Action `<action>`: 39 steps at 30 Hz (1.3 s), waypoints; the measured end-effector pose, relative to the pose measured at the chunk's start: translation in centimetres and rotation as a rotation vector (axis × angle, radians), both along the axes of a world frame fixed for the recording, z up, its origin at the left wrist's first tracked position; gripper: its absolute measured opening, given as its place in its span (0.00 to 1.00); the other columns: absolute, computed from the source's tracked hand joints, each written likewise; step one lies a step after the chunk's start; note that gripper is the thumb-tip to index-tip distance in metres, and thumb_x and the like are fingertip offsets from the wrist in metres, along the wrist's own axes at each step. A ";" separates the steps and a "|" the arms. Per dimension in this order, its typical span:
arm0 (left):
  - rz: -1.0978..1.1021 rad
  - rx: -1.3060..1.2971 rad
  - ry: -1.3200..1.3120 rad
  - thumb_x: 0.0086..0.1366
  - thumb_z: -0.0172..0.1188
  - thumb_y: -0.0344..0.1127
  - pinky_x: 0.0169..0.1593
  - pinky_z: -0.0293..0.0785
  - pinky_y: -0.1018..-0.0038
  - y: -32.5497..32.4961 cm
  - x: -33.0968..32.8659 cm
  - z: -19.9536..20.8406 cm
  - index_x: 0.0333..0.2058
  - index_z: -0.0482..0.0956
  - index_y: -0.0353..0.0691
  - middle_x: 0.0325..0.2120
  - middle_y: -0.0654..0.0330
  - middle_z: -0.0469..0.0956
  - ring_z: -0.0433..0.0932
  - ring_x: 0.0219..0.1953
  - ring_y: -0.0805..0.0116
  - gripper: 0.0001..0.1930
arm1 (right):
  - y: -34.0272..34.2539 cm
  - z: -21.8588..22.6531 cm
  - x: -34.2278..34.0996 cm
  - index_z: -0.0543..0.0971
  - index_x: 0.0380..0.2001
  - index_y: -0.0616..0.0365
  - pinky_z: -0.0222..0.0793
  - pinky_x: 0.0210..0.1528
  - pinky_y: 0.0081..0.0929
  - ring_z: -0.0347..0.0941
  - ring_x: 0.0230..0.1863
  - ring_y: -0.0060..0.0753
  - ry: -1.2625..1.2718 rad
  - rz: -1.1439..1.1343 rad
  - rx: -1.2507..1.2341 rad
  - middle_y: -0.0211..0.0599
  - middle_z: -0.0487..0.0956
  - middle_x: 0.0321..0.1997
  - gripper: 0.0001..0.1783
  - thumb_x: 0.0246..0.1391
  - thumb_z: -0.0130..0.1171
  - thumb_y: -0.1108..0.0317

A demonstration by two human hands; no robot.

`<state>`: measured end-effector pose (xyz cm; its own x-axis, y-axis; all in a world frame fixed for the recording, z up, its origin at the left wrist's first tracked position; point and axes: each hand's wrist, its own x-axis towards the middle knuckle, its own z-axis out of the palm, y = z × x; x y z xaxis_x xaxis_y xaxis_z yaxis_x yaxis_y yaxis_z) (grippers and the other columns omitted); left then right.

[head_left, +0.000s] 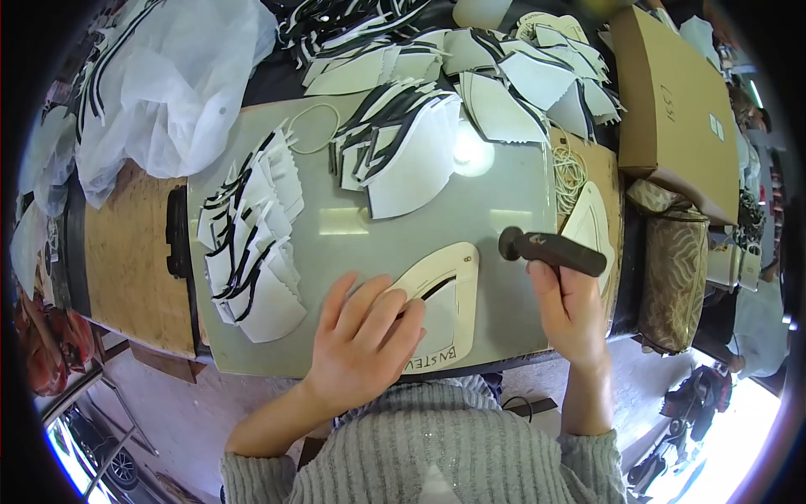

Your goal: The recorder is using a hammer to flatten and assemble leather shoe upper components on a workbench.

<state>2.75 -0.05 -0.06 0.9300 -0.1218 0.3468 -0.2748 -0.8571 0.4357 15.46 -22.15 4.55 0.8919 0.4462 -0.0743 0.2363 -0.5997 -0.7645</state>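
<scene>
Spread loosely and bent over the cream template, with left-hand fingertips resting on it, apparently gripping nothing. Lies beneath and just right of these fingers; looks thin, flat, light and fairly stiff, perhaps smooth, so best pinched by the outer rim. With right-hand fingers, closed around the handle of a dark hammer; probably heaviest at the round head, left of the thumb. Farther, beyond and left of the left fingers: fanned stacks of black-edged white pieces.
</scene>
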 end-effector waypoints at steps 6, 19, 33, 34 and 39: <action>-0.039 0.038 0.054 0.46 0.72 0.33 0.59 0.66 0.47 -0.2 0.4 0.5 0.45 0.83 0.45 0.47 0.59 0.72 0.74 0.52 0.53 0.23 | -0.7 -1.0 -0.5 0.81 0.44 0.61 0.71 0.31 0.33 0.78 0.27 0.44 -0.006 -0.016 -0.079 0.45 0.81 0.29 0.11 0.62 0.58 0.68; 0.028 0.193 0.097 0.54 0.66 0.37 0.59 0.64 0.51 -1.0 0.6 1.0 0.49 0.81 0.49 0.45 0.62 0.71 0.73 0.51 0.60 0.21 | -0.3 -1.4 -0.6 0.82 0.43 0.60 0.72 0.30 0.37 0.78 0.27 0.51 -0.098 0.016 -0.070 0.48 0.81 0.30 0.11 0.61 0.58 0.67; -0.072 -0.322 -0.017 0.55 0.61 0.24 0.50 0.73 0.60 1.6 1.8 2.0 0.44 0.78 0.36 0.39 0.54 0.78 0.77 0.46 0.50 0.16 | -0.3 -1.6 -1.2 0.82 0.37 0.60 0.69 0.26 0.39 0.76 0.22 0.50 -0.091 -0.010 -0.150 0.47 0.77 0.20 0.12 0.58 0.62 0.62; -0.067 -0.317 -0.020 0.55 0.61 0.24 0.50 0.73 0.60 1.5 2.1 2.3 0.44 0.78 0.36 0.39 0.54 0.78 0.77 0.46 0.50 0.16 | 0.2 -1.3 -1.3 0.81 0.39 0.59 0.69 0.25 0.39 0.76 0.22 0.48 -0.089 -0.011 -0.150 0.45 0.77 0.19 0.14 0.56 0.64 0.61; -0.478 -0.300 -0.057 0.50 0.58 0.16 0.49 0.78 0.55 -0.6 4.3 1.8 0.35 0.73 0.35 0.39 0.50 0.81 0.81 0.44 0.48 0.13 | 0.6 -1.3 -2.3 0.72 0.46 0.59 0.71 0.26 0.37 0.78 0.24 0.46 0.008 -0.046 -0.218 0.41 0.77 0.21 0.26 0.48 0.70 0.58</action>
